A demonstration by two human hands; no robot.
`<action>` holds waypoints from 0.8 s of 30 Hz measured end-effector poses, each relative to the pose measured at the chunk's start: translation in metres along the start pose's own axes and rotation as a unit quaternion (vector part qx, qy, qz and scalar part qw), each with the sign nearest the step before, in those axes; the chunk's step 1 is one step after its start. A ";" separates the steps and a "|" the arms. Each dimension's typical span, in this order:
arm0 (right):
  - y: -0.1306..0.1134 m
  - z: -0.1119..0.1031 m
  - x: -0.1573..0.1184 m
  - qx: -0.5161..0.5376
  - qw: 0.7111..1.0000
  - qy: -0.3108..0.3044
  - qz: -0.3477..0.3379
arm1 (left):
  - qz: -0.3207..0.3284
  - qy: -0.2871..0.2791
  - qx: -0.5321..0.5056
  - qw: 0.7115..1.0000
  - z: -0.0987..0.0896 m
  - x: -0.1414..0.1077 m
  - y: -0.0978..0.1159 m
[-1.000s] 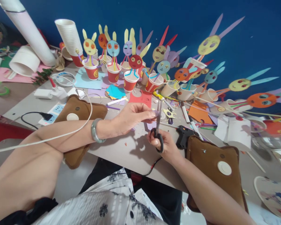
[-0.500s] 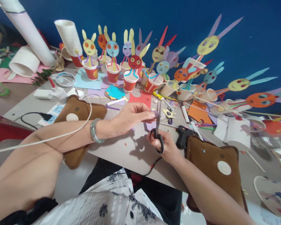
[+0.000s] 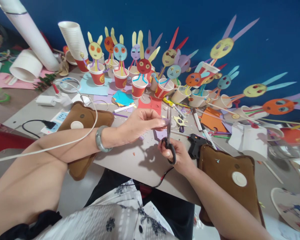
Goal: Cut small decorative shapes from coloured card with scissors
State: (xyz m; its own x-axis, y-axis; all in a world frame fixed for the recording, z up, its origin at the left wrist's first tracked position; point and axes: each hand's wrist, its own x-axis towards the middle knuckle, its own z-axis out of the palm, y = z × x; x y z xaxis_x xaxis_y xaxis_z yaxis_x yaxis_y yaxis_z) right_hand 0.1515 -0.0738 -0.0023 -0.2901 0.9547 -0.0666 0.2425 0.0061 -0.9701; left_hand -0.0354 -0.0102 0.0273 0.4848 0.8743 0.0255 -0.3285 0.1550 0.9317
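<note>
Over the middle of the table, my right hand [image 3: 176,155] is closed around the black handles of a pair of scissors [image 3: 169,143]. Their blades point up and away from me, slightly parted. My left hand [image 3: 146,122] is pinched, its thumb and fingertips right beside the blades. What sits in that pinch is too small to make out. Beneath the hands lie paper scraps, among them a purple piece [image 3: 161,134]. A yellow paper offcut [image 3: 181,121] rests just beyond the blades.
Paper cups with rabbit-faced figures [image 3: 139,85] line the blue wall. A black glue gun [image 3: 194,146] lies right of my hand, by a brown cushion [image 3: 227,183]. Another brown cushion [image 3: 90,115] and a power strip [image 3: 56,121] are at left. A white cable [image 3: 65,146] crosses above my left forearm.
The scissors and my right hand have shifted very slightly, with the blades a little differently angled. My left hand keeps its pinch in nearly the same place.
</note>
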 end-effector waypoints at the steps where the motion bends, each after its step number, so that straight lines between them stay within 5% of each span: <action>1: 0.001 -0.001 0.000 0.000 1.000 -0.002 0.000 | 0.001 0.001 0.005 1.000 0.000 0.000 0.000; 24: -0.003 -0.008 -0.001 -0.005 0.999 -0.026 0.017 | 0.028 -0.012 0.065 0.997 -0.005 0.001 0.005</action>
State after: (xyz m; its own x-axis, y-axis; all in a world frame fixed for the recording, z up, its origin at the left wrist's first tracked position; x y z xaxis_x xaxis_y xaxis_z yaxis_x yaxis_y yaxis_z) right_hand 0.1583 -0.0727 0.0020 -0.3300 0.9373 -0.1121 0.2626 -0.0229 -0.9646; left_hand -0.0409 -0.0059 0.0300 0.4878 0.8688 0.0852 -0.2484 0.0446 0.9676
